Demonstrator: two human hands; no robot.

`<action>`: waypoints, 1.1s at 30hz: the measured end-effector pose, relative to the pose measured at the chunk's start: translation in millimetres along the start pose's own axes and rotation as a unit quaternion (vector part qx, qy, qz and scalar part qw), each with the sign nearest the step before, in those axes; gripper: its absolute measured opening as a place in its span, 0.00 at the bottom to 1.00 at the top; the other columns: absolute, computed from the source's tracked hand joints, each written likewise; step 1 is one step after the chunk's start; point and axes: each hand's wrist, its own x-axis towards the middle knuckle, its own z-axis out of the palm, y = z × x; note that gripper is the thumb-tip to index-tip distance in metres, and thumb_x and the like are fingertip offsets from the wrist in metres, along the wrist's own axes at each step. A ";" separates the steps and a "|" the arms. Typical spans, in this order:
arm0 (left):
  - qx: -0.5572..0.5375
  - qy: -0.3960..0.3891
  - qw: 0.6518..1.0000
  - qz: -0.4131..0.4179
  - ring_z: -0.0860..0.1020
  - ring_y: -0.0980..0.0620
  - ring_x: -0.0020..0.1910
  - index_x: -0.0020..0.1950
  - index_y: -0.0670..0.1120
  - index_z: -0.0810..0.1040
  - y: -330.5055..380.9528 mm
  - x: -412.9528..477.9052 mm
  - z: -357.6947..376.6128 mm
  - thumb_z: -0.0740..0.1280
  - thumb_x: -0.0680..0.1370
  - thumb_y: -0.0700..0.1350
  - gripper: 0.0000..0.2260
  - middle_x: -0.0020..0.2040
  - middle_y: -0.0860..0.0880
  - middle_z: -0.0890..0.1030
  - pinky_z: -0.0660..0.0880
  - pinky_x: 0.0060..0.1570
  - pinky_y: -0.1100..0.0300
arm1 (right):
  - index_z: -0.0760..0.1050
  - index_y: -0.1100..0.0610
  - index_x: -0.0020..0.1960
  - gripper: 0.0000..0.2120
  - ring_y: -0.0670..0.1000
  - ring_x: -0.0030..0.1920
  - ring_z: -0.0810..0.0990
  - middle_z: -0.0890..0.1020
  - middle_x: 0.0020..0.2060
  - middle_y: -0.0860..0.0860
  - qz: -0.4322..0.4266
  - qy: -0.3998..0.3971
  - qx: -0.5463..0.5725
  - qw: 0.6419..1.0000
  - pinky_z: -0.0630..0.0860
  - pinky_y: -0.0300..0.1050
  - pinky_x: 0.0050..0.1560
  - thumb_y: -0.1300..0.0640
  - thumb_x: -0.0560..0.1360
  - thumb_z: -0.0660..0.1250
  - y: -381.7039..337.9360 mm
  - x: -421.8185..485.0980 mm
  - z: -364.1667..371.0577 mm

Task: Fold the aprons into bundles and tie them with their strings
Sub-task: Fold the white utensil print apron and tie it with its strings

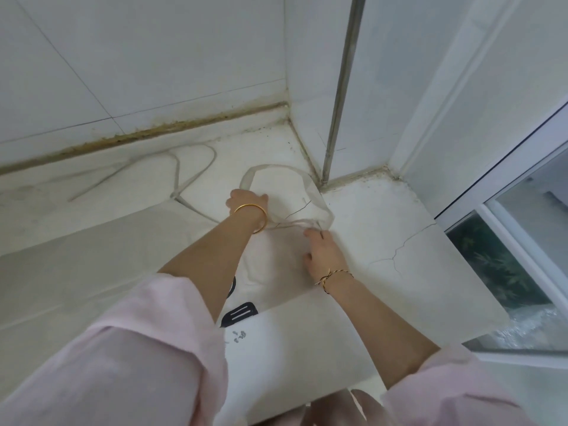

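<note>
Apron flat on counter | left hand curled round neck loop, right hand pinching its base | probably tucking strap inward for folding

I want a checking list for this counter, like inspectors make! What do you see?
Surface: white stone counter, cracked near the right side, with dark grime along the wall joint.
Job's things: white apron spread on the counter; its neck strap looped out toward the corner; loose tie strings trailing left; black slotted buckle near the front.
Clutter: nothing seen.
Grippers: left hand grips the neck strap; right hand has its fingertips at the strap's base, grip unclear.
Cables: nothing seen.
Surroundings: white tiled walls, a metal pipe in the corner, a window on the right.
</note>
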 end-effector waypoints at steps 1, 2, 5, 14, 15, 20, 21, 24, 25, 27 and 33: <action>0.036 0.017 0.999 0.002 0.73 0.39 0.62 0.67 0.36 0.61 1.1 1.9 2.0 0.68 0.76 0.50 0.28 0.65 0.39 0.69 0.72 0.59 0.50 | 0.63 0.59 0.70 0.25 0.62 0.56 0.74 0.66 0.64 0.59 0.001 -0.003 0.007 1.000 0.72 0.50 0.56 0.67 0.73 0.59 0.8 0.7 -0.1; 0.073 0.033 0.997 0.011 0.72 0.39 0.63 0.66 0.37 0.61 0.7 4.0 2.5 0.68 0.76 0.49 0.27 0.65 0.39 0.69 0.70 0.60 0.50 | 0.63 0.58 0.70 0.26 0.61 0.56 0.73 0.66 0.64 0.59 -0.001 -0.006 0.010 1.000 0.71 0.50 0.57 0.67 0.73 0.58 1.1 -0.2 -0.4; 0.109 0.039 0.992 0.044 0.72 0.39 0.63 0.65 0.37 0.62 2.0 15.1 4.4 0.67 0.75 0.41 0.23 0.63 0.39 0.72 0.70 0.61 0.51 | 0.62 0.58 0.72 0.27 0.61 0.57 0.72 0.67 0.63 0.59 -0.033 0.006 -0.027 0.999 0.71 0.49 0.57 0.67 0.73 0.58 5.1 -0.9 0.8; -0.388 -0.152 0.908 0.036 0.72 0.52 0.26 0.36 0.41 0.74 107.2 -27.0 -31.4 0.61 0.72 0.31 0.08 0.29 0.45 0.72 0.72 0.32 0.61 | 0.68 0.51 0.65 0.15 0.59 0.58 0.72 0.71 0.59 0.57 -0.004 0.017 -0.022 1.000 0.69 0.51 0.59 0.54 0.79 0.57 -4.0 -2.2 6.5; -0.395 -0.154 0.904 0.066 0.70 0.53 0.24 0.32 0.42 0.74 116.0 -35.4 -38.6 0.62 0.70 0.31 0.09 0.27 0.46 0.71 0.69 0.31 0.62 | 0.63 0.51 0.71 0.21 0.59 0.60 0.70 0.68 0.62 0.58 0.004 0.021 -0.031 0.999 0.68 0.50 0.59 0.59 0.79 0.56 -5.5 -1.3 6.0; -0.429 -0.114 0.876 0.187 0.67 0.52 0.23 0.33 0.44 0.70 134.2 -58.8 -61.6 0.64 0.69 0.32 0.10 0.28 0.47 0.70 0.66 0.28 0.62 | 0.60 0.49 0.72 0.25 0.57 0.57 0.68 0.65 0.61 0.54 0.055 0.013 -0.001 0.998 0.71 0.47 0.57 0.61 0.76 0.54 -8.1 -5.8 2.1; -0.412 -0.085 0.880 0.221 0.68 0.51 0.26 0.34 0.45 0.68 133.0 -59.5 -62.3 0.65 0.72 0.33 0.11 0.30 0.47 0.70 0.68 0.29 0.62 | 0.61 0.50 0.71 0.24 0.57 0.56 0.68 0.65 0.60 0.54 0.057 0.012 -0.001 0.998 0.71 0.47 0.56 0.61 0.76 0.54 -7.3 -5.9 2.8; -0.308 -0.006 0.890 0.335 0.67 0.50 0.34 0.36 0.49 0.64 124.2 -65.6 -62.8 0.66 0.73 0.40 0.12 0.34 0.50 0.67 0.70 0.36 0.54 | 0.62 0.52 0.70 0.22 0.58 0.55 0.70 0.66 0.59 0.54 0.067 0.011 0.016 0.998 0.71 0.47 0.56 0.60 0.76 0.55 -9.1 -5.1 0.7; -0.283 0.006 0.889 0.359 0.67 0.50 0.35 0.36 0.49 0.63 120.6 -70.3 -64.3 0.67 0.73 0.42 0.13 0.35 0.50 0.66 0.70 0.36 0.52 | 0.62 0.52 0.70 0.22 0.58 0.56 0.70 0.66 0.60 0.54 0.064 0.008 0.013 0.998 0.72 0.47 0.57 0.60 0.76 0.55 -9.6 -5.1 0.0; -0.249 0.005 0.887 0.389 0.68 0.49 0.35 0.37 0.50 0.62 116.7 -79.8 -66.9 0.68 0.74 0.45 0.14 0.35 0.49 0.67 0.73 0.38 0.48 | 0.61 0.51 0.72 0.24 0.59 0.56 0.70 0.65 0.60 0.55 0.067 0.010 0.007 0.998 0.72 0.47 0.57 0.61 0.76 0.56 -10.9 -4.9 -1.0; -0.254 -0.193 0.860 0.399 0.71 0.53 0.26 0.33 0.46 0.66 117.1 -128.7 -88.1 0.70 0.75 0.48 0.16 0.27 0.49 0.74 0.72 0.35 0.60 | 0.62 0.50 0.70 0.23 0.58 0.55 0.69 0.66 0.58 0.55 0.117 0.028 0.028 0.992 0.71 0.49 0.55 0.61 0.76 0.56 -18.0 -5.5 1.8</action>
